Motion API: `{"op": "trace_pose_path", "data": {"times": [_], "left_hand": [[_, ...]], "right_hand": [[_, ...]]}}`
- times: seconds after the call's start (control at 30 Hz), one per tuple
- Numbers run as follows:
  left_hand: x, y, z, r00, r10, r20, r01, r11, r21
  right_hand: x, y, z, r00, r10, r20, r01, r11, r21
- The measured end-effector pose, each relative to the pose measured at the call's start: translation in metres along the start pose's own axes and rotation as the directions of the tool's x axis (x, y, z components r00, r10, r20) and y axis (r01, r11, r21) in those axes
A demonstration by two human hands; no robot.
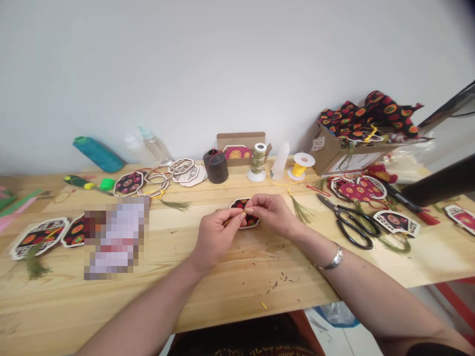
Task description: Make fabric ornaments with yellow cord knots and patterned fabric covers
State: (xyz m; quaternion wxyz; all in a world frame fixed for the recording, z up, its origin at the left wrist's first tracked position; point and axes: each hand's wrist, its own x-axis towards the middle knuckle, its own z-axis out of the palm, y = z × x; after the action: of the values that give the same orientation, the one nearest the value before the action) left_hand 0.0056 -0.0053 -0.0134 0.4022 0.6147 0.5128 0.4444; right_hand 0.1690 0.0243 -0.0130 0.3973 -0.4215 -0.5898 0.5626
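A small ornament (245,203) with dark patterned fabric and a pale rim lies on the wooden table, partly hidden by both hands. My left hand (220,230) is closed in a pinch over its left part, on a thin yellow cord. From the right, my right hand (272,213) pinches at the ornament's middle, its fingertips touching those of my left hand. What the right fingertips hold is too small to make out. A silver bracelet (336,258) circles my right wrist.
Black scissors (351,220) lie right of my hands, near other ornaments (361,189). Behind stand a black spool (215,166), a green thread cone (259,160), a yellow spool (301,165) and a box (334,151) of fabric. The table's front edge (237,320) is close.
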Motion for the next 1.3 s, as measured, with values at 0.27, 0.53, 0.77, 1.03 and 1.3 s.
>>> {"op": "trace_pose_path", "data": {"times": [0.27, 0.53, 0.77, 1.03, 1.3], "left_hand": [[0.0, -0.001, -0.002, 0.999, 0.039, -0.013, -0.039, 0.999, 0.028], [0.009, -0.005, -0.002, 0.965, -0.26, 0.016, 0.248, 0.901, -0.356], [0.008, 0.0, -0.002, 0.936, -0.338, 0.096, 0.334, 0.771, -0.542], [0.008, -0.001, -0.003, 0.936, -0.337, 0.107, 0.336, 0.757, -0.56], [0.009, -0.002, 0.001, 0.936, -0.347, 0.058, 0.324, 0.784, -0.529]], "right_hand": [[-0.004, -0.003, 0.008, 0.999, -0.005, -0.038, 0.002, 0.998, -0.062], [0.01, -0.016, -0.041, 0.657, -0.566, -0.498, 0.108, 0.724, -0.681], [0.05, -0.02, -0.061, 0.762, -0.379, -0.525, -0.244, 0.582, -0.776], [0.06, -0.009, -0.065, 0.725, -0.307, -0.617, -0.375, 0.576, -0.726], [-0.01, -0.048, -0.045, 0.717, -0.672, -0.187, 0.285, 0.527, -0.801]]}}
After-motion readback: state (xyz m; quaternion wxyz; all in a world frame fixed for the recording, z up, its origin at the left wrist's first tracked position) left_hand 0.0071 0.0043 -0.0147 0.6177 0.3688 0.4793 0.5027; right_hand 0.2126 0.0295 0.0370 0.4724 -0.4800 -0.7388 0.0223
